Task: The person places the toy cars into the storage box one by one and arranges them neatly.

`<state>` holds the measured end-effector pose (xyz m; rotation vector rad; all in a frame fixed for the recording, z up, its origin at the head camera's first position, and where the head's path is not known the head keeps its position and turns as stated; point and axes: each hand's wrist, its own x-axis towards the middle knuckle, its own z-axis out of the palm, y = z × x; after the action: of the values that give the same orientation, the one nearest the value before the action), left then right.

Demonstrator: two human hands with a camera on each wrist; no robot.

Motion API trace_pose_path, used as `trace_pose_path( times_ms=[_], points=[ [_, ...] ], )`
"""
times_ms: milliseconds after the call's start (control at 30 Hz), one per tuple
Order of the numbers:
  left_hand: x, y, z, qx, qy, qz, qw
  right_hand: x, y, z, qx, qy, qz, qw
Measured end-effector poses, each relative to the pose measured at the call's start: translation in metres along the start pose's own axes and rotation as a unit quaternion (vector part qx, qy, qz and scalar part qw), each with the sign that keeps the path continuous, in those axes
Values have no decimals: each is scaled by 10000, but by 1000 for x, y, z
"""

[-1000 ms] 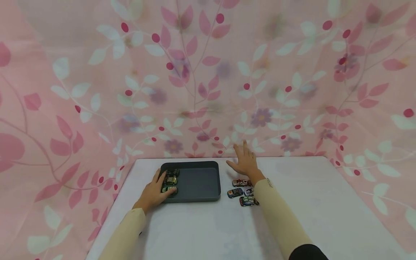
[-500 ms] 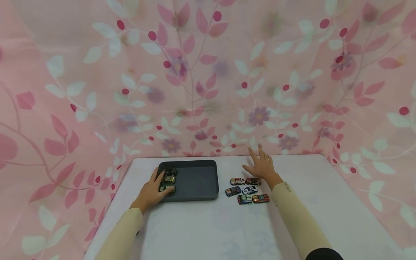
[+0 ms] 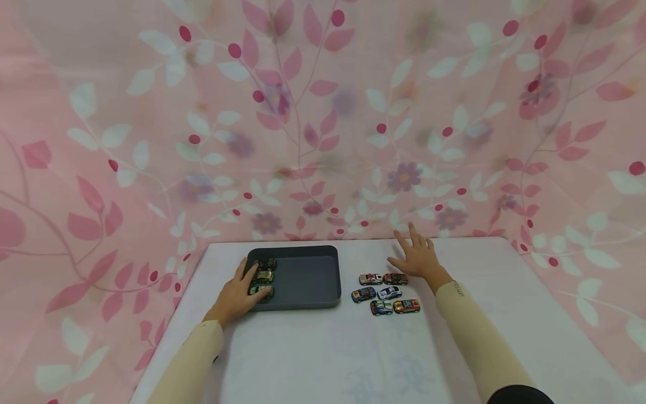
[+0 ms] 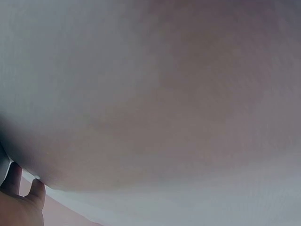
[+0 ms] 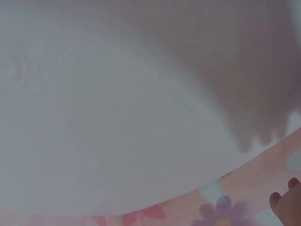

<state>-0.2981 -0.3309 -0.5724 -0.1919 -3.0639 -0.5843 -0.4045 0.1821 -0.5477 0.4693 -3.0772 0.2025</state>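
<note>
My right hand [image 3: 420,260], spread, empty, swung toward three o'clock; six toy cars [image 3: 390,292] now unblocked. Left hand [image 3: 235,298], fingers extended, at tray's [image 3: 308,280] nine o'clock.

The white-topped table [image 3: 303,353] carries a shallow dark grey rectangular tray [image 3: 308,278] just inside its far edge, toward the far left corner, and, between that tray and the right edge, six toy cars [image 3: 390,292] in three rows of two, each row roughly parallel to the far edge.
</note>
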Motion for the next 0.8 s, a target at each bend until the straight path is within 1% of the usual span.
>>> trace_pose_path(
  times_ms=[167, 267, 400, 500, 633, 800],
  points=[
    [1, 0, 0, 34, -7, 12, 10000, -6, 11, -4, -62, -35, 40, 10000],
    [1, 1, -1, 13, 13, 16, 10000, -9, 20, -4, -23, 58, 59, 10000],
    [2, 2, -2, 10, 43, 26, 10000, -15, 31, 0, 15, 185, 87, 9998],
    [2, 2, 0, 11, -10, 62, 10000, -23, 39, 4, -129, 160, 45, 9998],
    [1, 1, 0, -4, -27, 30, 10000, -33, 43, 9, -220, 97, -91, 9997],
    [-1, -2, 3, -23, 68, 28, 10000, -43, 44, 9, -95, 178, -167, 9997]
  ],
)
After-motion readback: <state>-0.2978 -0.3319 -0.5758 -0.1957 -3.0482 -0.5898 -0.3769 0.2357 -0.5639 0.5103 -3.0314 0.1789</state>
